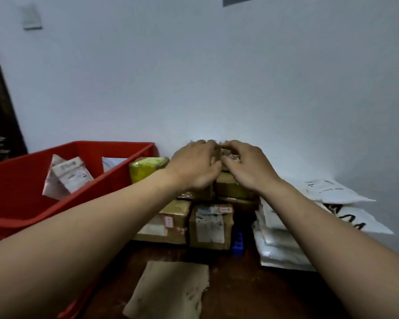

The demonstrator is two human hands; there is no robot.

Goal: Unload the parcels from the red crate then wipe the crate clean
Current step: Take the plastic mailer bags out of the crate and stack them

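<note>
**Trainee:** Where does the load stand?

**Instructor:** The red crate point(21, 180) sits at the left of the worktop point(240, 284). At least two items lie in it: a labelled parcel point(72, 176) near the middle and a white parcel point(112, 162) by the far wall. On that count, unloading is not finished.

**Trainee:** And the grips?

**Instructor:** The left grip point(194, 166) and right grip point(247, 168) meet on a small parcel point(233, 158) at the top of the box stack point(211, 224), just right of the crate. The fingers of both are curled onto it, so it is held between the two. Blur hides the exact contact points.

**Trainee:** How should it be seated?

**Instructor:**
1. Lay it flat and centred on the brown box point(228, 187) beneath, clear of the edges. The stack looks several tiers high and may shift under an off-centre load.
2. Avoid nudging the yellow parcel point(148, 169) beside the left grip.
3. Release one grip at a time, and confirm that nothing rocks before lifting the second.
4. Do not press down hard.

**Trainee:** Then?

**Instructor:** Go back to the crate for the remaining items. The cloth point(171, 291) lies at the near edge of the worktop, within reach for wiping.
</note>
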